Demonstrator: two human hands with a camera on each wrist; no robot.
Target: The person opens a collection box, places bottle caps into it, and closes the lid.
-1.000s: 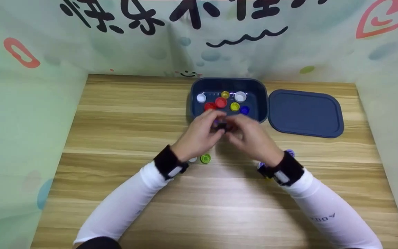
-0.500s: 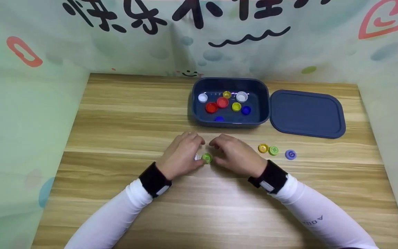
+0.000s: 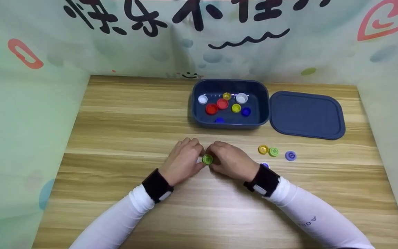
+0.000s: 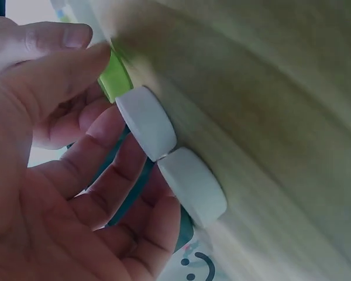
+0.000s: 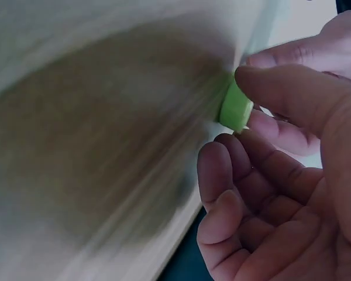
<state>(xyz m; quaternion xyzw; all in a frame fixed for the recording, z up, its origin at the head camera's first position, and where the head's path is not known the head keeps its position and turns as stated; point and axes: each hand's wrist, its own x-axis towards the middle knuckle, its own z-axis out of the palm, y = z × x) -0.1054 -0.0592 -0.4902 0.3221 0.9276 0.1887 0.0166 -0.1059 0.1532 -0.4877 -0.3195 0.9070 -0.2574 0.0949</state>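
I see my right hand [image 3: 231, 159] pinching the round lime-green plastic cap [image 3: 207, 159] over the bench [image 3: 133, 138]; left hand [image 3: 181, 162] beside it, can't tell if gripping; careless finger curl could scatter the two round white plastic caps [image 4: 146, 123] there.

Left hand [image 3: 182, 162] and right hand [image 3: 234, 161] close together, fingers [image 4: 108, 132] bent; right thumb [image 5: 281, 88] and forefinger [image 5: 275, 161] pinching; forearms [image 3: 116, 217] slanting inward
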